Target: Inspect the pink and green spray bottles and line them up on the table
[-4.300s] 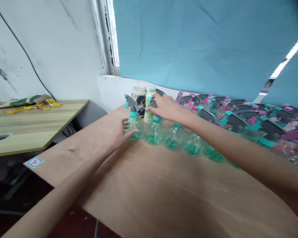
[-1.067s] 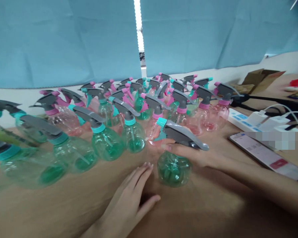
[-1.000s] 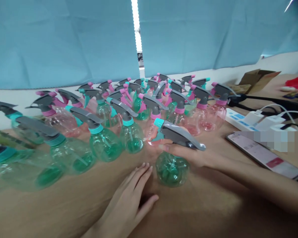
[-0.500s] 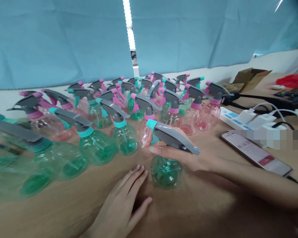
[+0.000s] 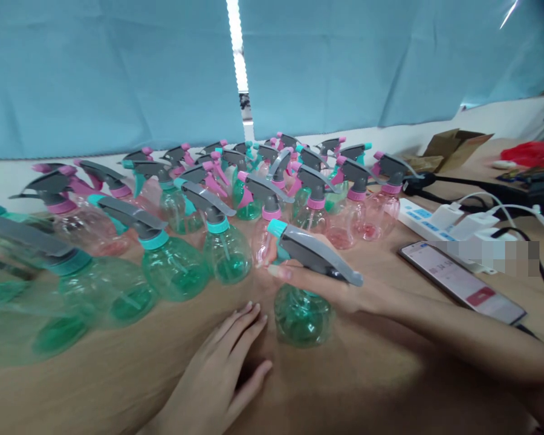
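Observation:
A green spray bottle [image 5: 303, 320] with a grey and turquoise trigger head stands upright on the wooden table [image 5: 131, 380]. Around its neck, under the spray head, my right hand [image 5: 320, 281] is closed, thumb pointing left. My left hand [image 5: 229, 356] lies palm down on the tabletop just left of that bottle, fingers stretched out and holding nothing. Nearest beyond it are another green spray bottle [image 5: 229, 254] and a pink spray bottle [image 5: 265, 238]. The right fingers wrapped behind the bottle's neck are partly hidden.
Several more pink and green spray bottles fill the left and back of the table. At right lie a phone [image 5: 462, 281], a white power strip [image 5: 428, 220] with plugged-in chargers, black cables and a cardboard box [image 5: 457, 148]. Blue cloth [image 5: 163, 72] hangs behind.
My left hand has shifted very slightly left in the picture. My right hand keeps its hold on the bottle, which stays almost in place.

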`<control>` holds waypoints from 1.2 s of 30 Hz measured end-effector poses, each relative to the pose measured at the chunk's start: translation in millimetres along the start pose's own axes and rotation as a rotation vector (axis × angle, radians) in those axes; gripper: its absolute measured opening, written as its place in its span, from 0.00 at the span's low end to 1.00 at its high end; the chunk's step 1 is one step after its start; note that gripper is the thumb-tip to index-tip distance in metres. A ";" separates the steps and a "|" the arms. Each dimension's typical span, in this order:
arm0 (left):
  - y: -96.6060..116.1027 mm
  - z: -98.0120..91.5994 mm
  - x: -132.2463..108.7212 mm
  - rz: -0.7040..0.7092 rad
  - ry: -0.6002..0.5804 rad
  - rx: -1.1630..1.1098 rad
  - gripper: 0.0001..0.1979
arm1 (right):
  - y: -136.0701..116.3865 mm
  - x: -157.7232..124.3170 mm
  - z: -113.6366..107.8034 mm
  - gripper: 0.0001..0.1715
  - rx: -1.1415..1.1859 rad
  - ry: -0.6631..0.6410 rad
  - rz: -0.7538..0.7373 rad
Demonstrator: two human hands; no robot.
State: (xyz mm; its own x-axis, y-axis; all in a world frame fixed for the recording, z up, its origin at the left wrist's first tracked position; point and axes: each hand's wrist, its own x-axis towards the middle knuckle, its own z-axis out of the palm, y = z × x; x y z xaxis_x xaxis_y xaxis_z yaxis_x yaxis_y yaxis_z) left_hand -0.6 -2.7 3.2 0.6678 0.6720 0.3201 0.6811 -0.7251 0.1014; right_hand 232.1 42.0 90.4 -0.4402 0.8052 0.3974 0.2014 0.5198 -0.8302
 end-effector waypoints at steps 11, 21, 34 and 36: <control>-1.0 1.4 -0.4 -0.006 -0.002 -0.027 0.25 | 8.7 4.6 7.3 0.19 0.264 -0.011 0.005; 0.5 -2.0 0.6 -0.007 0.001 -0.024 0.24 | 5.1 3.4 4.3 0.22 0.239 -0.036 0.007; 0.6 -0.5 0.7 -0.012 -0.015 -0.034 0.23 | 15.7 4.2 5.7 0.22 0.273 -0.051 -0.081; 0.4 -0.2 0.4 -0.007 -0.013 -0.032 0.23 | 15.7 4.0 6.0 0.22 0.293 -0.057 -0.073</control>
State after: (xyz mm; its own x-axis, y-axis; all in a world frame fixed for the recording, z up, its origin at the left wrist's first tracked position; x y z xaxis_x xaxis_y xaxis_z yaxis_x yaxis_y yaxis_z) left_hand -0.1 -2.8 3.5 0.6667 0.6791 0.3072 0.6761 -0.7245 0.1344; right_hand 228.2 51.6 76.6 -0.4942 0.7472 0.4444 -0.0901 0.4643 -0.8811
